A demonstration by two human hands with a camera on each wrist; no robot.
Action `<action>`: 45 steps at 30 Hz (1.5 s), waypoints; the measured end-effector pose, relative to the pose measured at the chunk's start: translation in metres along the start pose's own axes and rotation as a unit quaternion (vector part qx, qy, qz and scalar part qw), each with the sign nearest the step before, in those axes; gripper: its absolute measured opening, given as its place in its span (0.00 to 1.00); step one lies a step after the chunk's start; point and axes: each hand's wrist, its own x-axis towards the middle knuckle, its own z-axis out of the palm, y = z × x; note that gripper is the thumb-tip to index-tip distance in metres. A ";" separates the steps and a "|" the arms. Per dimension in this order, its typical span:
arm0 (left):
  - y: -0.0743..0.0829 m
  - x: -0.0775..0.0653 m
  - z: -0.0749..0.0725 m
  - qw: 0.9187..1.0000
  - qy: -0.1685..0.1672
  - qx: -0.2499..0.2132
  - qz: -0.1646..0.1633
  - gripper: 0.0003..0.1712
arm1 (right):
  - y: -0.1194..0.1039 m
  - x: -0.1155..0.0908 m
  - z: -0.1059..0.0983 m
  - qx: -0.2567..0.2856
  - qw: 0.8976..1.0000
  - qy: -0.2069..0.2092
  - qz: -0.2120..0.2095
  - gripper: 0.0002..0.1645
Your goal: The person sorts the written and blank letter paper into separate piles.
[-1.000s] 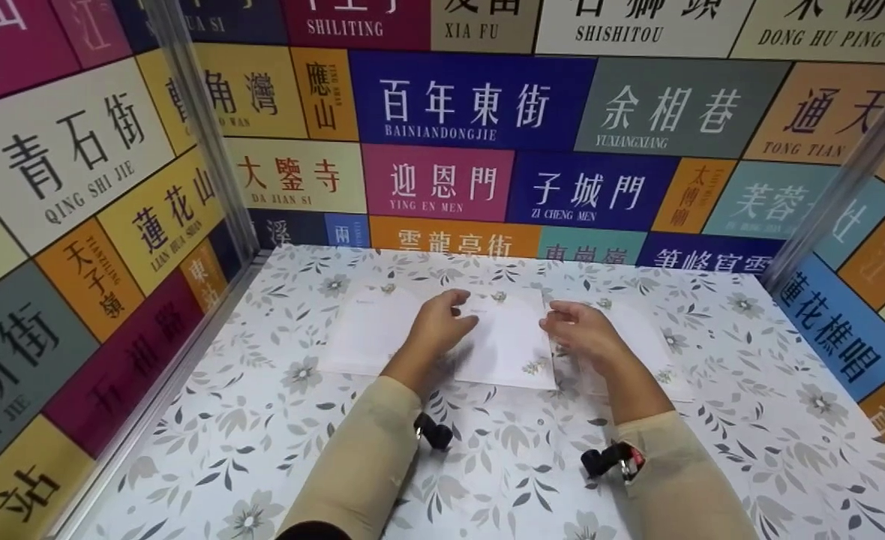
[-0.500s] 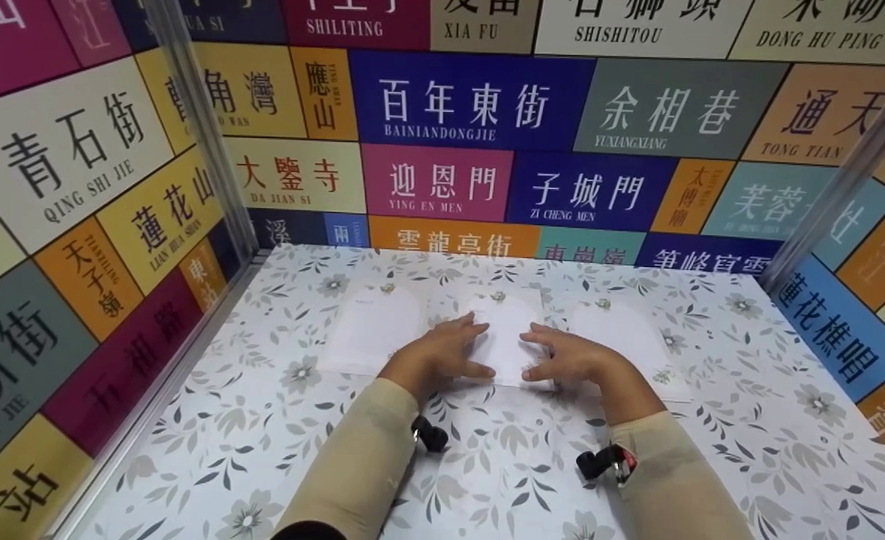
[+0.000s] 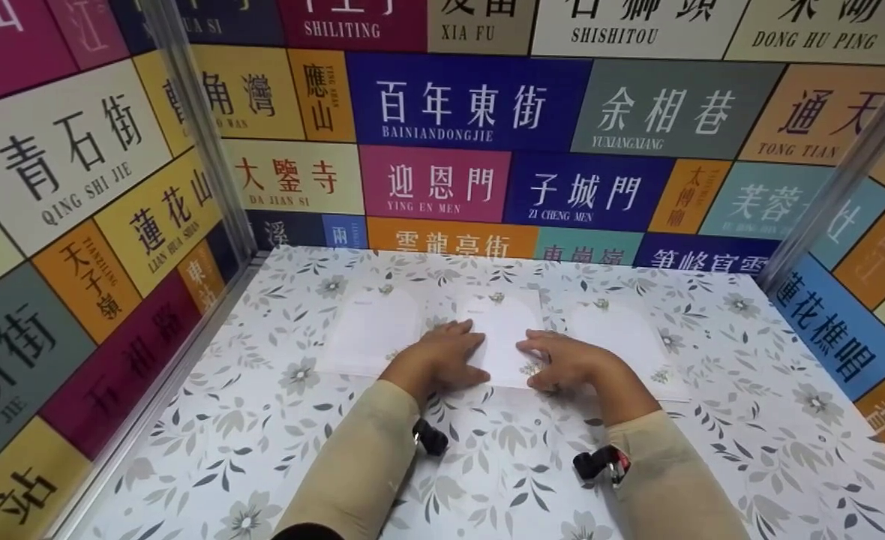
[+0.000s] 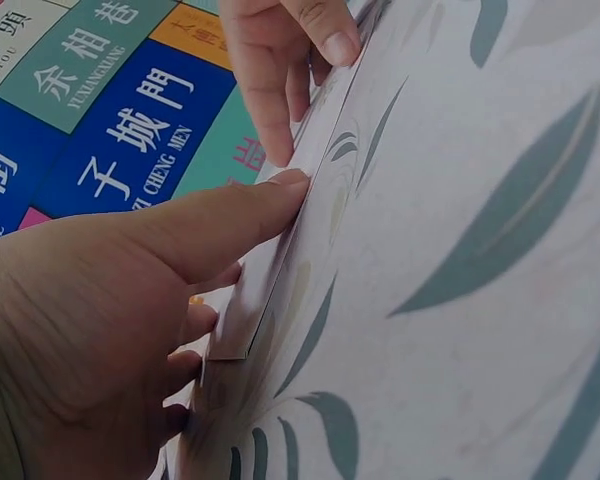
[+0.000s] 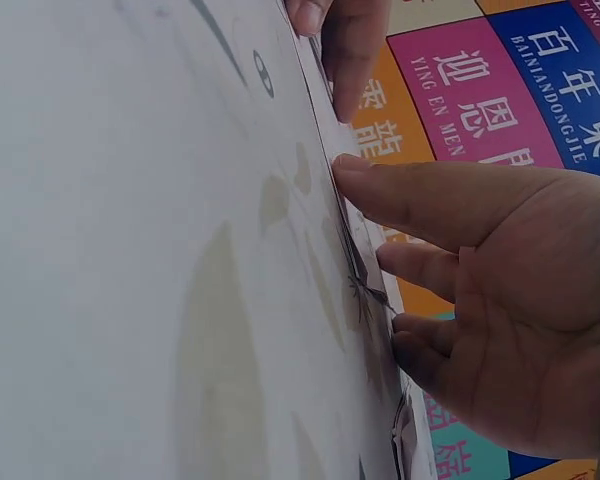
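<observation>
Three white sheets of paper with small floral prints lie side by side on the table. My left hand rests at the lower left side of the middle sheet, fingers spread. At its lower right side is my right hand, with thumb and fingers apart over the sheet's corner print. In the left wrist view, the left thumb lies on the sheet's near edge. The right wrist view shows the right thumb at that same edge, its other fingers loosely bent.
The left sheet and the right sheet flank the middle one. A floral-patterned cloth covers the table. Walls with colourful Chinese sign panels and metal corner posts enclose the back and sides.
Both hands have come down from the upper sides of the middle sheet to its lower sides, and their fingers have spread. Over the last half second they have shifted only slightly.
</observation>
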 end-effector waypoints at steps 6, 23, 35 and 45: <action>-0.001 0.001 0.001 1.000 -0.001 -0.004 -0.007 0.49 | 0.000 0.001 0.001 -0.002 1.000 0.004 0.007 0.44; -0.002 0.010 0.004 0.999 0.038 -0.001 0.001 0.38 | 0.000 0.004 0.004 0.020 0.999 0.040 -0.008 0.37; 0.000 0.011 0.005 0.996 0.083 0.013 0.020 0.36 | -0.005 0.001 0.004 0.052 0.994 0.079 0.055 0.45; -0.001 0.011 0.005 0.997 0.077 -0.004 0.015 0.36 | -0.005 0.004 0.003 0.033 0.993 0.094 0.058 0.46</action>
